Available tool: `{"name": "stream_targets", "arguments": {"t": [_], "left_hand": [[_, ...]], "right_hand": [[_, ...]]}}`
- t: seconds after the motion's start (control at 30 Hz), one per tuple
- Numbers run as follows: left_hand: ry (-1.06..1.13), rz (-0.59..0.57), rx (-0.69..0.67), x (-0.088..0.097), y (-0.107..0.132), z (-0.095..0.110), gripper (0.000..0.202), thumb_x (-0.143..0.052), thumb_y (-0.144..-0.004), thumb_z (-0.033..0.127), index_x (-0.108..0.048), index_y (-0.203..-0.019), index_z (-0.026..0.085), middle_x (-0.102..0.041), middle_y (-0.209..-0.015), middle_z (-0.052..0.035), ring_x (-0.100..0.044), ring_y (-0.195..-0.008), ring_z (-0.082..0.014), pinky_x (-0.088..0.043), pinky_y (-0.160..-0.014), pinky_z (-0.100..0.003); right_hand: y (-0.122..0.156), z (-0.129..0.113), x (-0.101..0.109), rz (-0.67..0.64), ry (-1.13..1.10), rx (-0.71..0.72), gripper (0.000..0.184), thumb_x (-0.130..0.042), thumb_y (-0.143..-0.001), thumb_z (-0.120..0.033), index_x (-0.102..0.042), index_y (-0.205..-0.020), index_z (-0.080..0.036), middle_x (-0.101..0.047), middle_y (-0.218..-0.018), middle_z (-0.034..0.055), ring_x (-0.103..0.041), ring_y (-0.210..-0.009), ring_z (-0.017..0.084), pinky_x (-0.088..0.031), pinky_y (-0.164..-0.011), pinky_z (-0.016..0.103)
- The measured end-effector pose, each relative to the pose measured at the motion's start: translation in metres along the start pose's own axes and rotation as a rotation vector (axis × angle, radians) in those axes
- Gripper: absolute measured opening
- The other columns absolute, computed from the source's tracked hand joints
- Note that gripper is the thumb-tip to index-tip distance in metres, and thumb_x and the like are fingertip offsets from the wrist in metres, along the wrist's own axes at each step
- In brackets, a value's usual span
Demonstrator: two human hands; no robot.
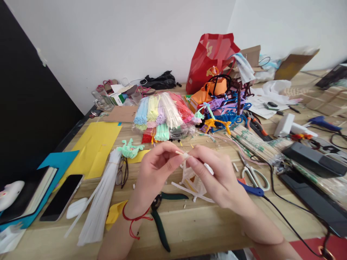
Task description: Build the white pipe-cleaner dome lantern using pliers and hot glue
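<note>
Both hands meet over the middle of the wooden table (206, 231). My left hand (154, 173) pinches a thin wooden stick (179, 153) wrapped with white pipe cleaner. My right hand (217, 177) pinches the same white pipe-cleaner piece (193, 178), a small woven white shape that hangs below the fingers. A red string is tied round my left wrist. Green-handled pliers (159, 216) lie just under my hands.
A bundle of white pipe cleaners (101, 198), glasses (122, 173), a phone (63, 196) and yellow paper (93, 148) lie left. Bagged coloured pipe cleaners (162, 113) and a red bag (210, 57) sit behind. Scissors (253, 177), a stick bundle (252, 142), cables and dark devices lie right.
</note>
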State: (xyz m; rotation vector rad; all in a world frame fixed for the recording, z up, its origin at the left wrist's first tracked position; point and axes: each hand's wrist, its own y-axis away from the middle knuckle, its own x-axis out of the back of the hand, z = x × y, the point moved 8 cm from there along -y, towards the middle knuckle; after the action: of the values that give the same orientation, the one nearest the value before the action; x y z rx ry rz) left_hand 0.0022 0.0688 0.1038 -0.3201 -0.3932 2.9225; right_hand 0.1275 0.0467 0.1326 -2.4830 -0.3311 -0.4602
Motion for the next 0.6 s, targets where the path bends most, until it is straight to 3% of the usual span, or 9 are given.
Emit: {"name": "stream_targets", "arguments": {"t": [0.13, 0.23, 0.3, 0.43, 0.5, 0.6], "left_hand": [[-0.059, -0.010, -0.130, 0.000, -0.001, 0.008, 0.016, -0.077, -0.081, 0.039, -0.072, -0.082, 0.024, -0.060, -0.075, 0.0000, -0.052, -0.067, -0.0113, -0.043, -0.060, -0.023], [-0.059, 0.009, -0.139, 0.001, -0.001, 0.009, 0.015, -0.076, -0.082, 0.039, -0.071, -0.082, 0.024, -0.061, -0.076, -0.0012, -0.054, -0.068, -0.0122, -0.044, -0.059, -0.023], [-0.031, 0.030, -0.123, 0.002, -0.001, 0.009, 0.013, -0.076, -0.082, 0.036, -0.071, -0.081, 0.024, -0.062, -0.077, -0.0015, -0.055, -0.070, -0.0123, -0.046, -0.059, -0.023], [0.012, 0.056, -0.109, 0.003, -0.001, 0.010, 0.007, -0.075, -0.083, 0.028, -0.071, -0.080, 0.024, -0.064, -0.079, 0.0000, -0.058, -0.073, -0.0102, -0.049, -0.066, -0.020], [0.003, 0.078, -0.109, 0.005, -0.002, 0.009, 0.008, -0.076, -0.083, 0.028, -0.071, -0.079, 0.023, -0.065, -0.079, 0.0003, -0.059, -0.074, -0.0100, -0.049, -0.065, -0.020], [-0.035, 0.104, -0.101, 0.007, -0.003, 0.008, 0.009, -0.077, -0.081, 0.030, -0.072, -0.080, 0.023, -0.067, -0.079, -0.0003, -0.060, -0.072, -0.0109, -0.049, -0.063, -0.021]], "right_hand": [[0.006, 0.026, -0.032, -0.230, -0.844, -0.458, 0.034, -0.051, -0.096, -0.042, -0.047, -0.070, -0.020, -0.028, -0.056, -0.0083, -0.021, -0.046, 0.007, -0.018, -0.043, 0.022], [0.010, 0.021, -0.053, -0.428, -1.181, -0.586, 0.034, -0.053, -0.092, -0.045, -0.041, -0.071, -0.022, -0.022, -0.056, -0.0105, -0.013, -0.044, 0.006, -0.014, -0.039, 0.021], [0.007, 0.022, -0.049, -0.378, -1.043, -0.530, 0.032, -0.049, -0.096, -0.045, -0.044, -0.075, -0.021, -0.027, -0.057, -0.0095, -0.019, -0.044, 0.007, -0.019, -0.040, 0.020], [-0.001, 0.011, -0.013, -0.026, -0.151, -0.155, 0.014, -0.054, -0.096, -0.032, -0.055, -0.096, -0.019, -0.048, -0.072, -0.0019, -0.044, -0.061, 0.011, -0.036, -0.056, 0.024], [0.000, 0.000, -0.006, 0.060, 0.191, 0.005, 0.010, -0.052, -0.097, -0.026, -0.057, -0.099, -0.018, -0.053, -0.078, 0.0020, -0.048, -0.067, 0.014, -0.037, -0.061, 0.026], [-0.001, -0.001, -0.006, 0.088, 0.277, 0.053, 0.014, -0.046, -0.099, -0.024, -0.058, -0.096, -0.018, -0.053, -0.076, 0.0026, -0.046, -0.066, 0.014, -0.037, -0.061, 0.027]]}}
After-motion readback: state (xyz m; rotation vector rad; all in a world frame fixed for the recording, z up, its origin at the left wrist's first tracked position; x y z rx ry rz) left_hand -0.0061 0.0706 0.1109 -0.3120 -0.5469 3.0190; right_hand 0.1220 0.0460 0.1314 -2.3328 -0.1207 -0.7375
